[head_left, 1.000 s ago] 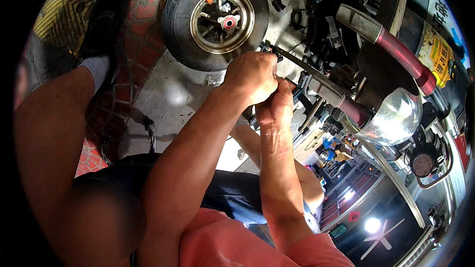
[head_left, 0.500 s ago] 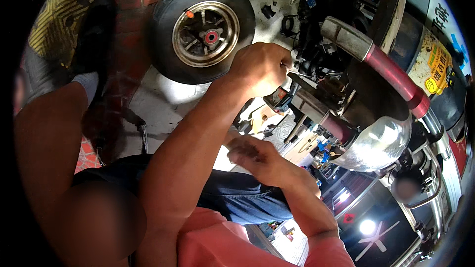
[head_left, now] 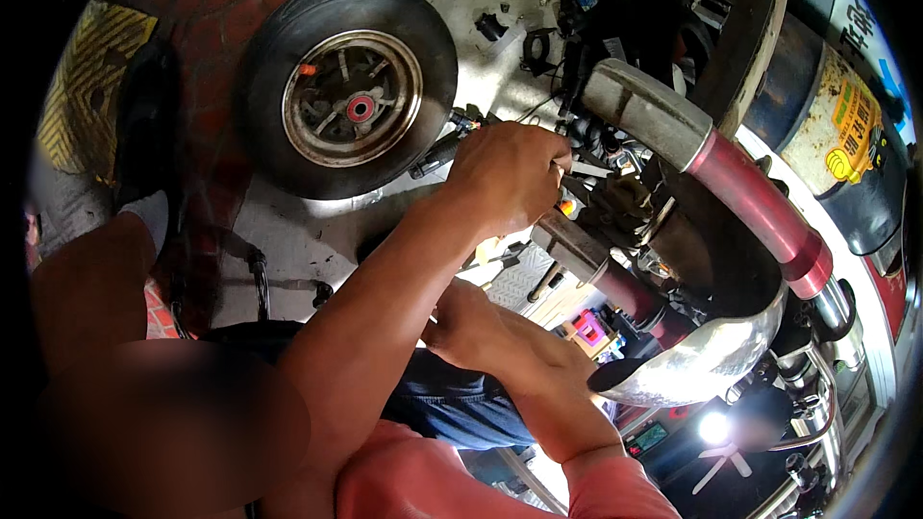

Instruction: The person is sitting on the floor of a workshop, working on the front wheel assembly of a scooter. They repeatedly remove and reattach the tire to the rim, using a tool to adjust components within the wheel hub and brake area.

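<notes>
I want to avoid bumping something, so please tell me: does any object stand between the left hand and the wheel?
Yes, in this view a dark cylindrical object lies in the gap between the left hand and the wheel, beside the tyre. I cannot tell whether its height would block the hand.

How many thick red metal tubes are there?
2. One tube is toward the picture's right; the other tube is lower, nearer the middle, below and right of the person's bare left hand. More could be hidden in the clutter.
</notes>
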Motion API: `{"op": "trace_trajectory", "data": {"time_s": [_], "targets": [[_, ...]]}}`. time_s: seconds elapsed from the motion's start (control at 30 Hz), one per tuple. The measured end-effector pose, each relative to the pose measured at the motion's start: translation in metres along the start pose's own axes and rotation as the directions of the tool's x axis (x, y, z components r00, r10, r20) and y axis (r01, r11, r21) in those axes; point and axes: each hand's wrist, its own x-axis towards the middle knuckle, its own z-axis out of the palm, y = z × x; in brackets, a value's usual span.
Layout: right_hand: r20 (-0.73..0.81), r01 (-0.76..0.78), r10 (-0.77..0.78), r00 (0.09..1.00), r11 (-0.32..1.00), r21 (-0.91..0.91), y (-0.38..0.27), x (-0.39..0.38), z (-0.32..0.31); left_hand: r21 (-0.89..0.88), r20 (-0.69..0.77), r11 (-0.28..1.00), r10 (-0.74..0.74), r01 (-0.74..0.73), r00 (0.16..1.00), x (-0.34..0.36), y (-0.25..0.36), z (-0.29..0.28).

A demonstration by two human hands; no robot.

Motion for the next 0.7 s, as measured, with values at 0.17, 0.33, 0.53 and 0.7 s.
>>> {"op": "trace_trajectory", "data": {"time_s": [0.17,0.33,0.53,0.7], "targets": [[-0.058,0.036,-0.033,0.998,0.999,0.04,0.005,-0.002,0.001,-0.053,-0.01,0.999,0.0,-0.001,1.0,0.005,-0.006,0.008],[-0.069,0.046,-0.043,0.997,0.998,0.046,0.002,-0.003,-0.002,-0.049,0.006,0.998,-0.032,0.032,0.999,0.006,-0.003,0.006],[-0.068,0.003,0.0,0.998,0.999,0.048,0.004,-0.007,-0.001,0.057,-0.038,0.998,-0.021,0.023,0.999,0.002,0.011,-0.004],[-0.072,0.004,0.002,0.997,0.997,0.083,0.003,-0.006,-0.002,0.016,-0.051,1.0,-0.005,0.006,0.999,0.002,0.008,0.0]]}}
